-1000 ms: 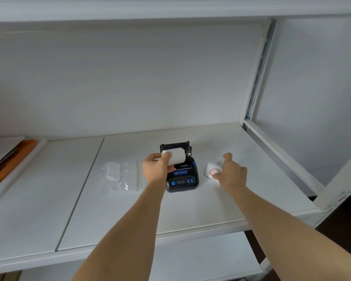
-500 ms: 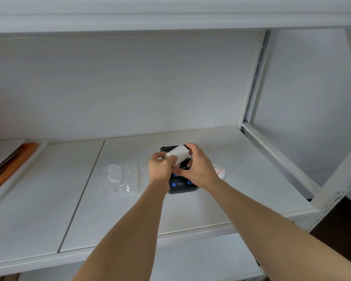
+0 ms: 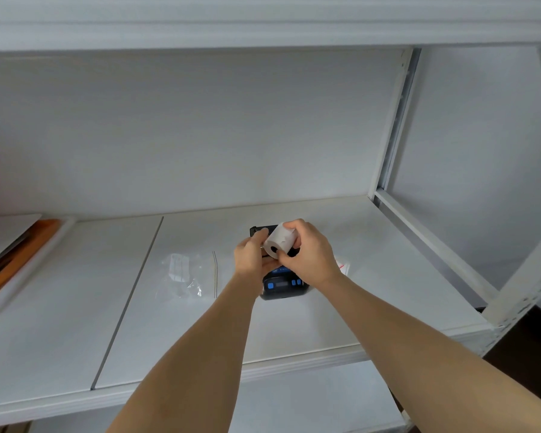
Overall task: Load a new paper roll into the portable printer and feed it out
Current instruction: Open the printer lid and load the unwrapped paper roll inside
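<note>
Shelf [image 3: 75, 339] contents, left to right.

Tray [image 3: 28, 260] — far left edge, orange and dark items inside, too cropped to name.

Plastic bag [image 3: 181, 276] — clear, crumpled, flat on the shelf, left of the hands and apart from them.

Left hand [image 3: 250, 257] — fingers curled at the near end of the roll; whether they grip it or only steady it cannot be told.

Paper roll [image 3: 281, 240] — white, dark core facing the camera, held in the air just above the printer. A second ago the left hand carried it alone.

Printer [image 3: 283, 287] — black with blue buttons, lid [image 3: 261, 230] standing open behind the roll; the paper bay is hidden by the hands.

Right hand [image 3: 310, 254] — has come across from the wrapper and now has its fingers clamped over the roll's top and side.

Wrapper [image 3: 342, 265] — white with a red mark, on the shelf just right of the printer.

Judgement: with both hands on it, the roll is likely being turned and its loose end found; seating in the bay is not yet done.
</note>
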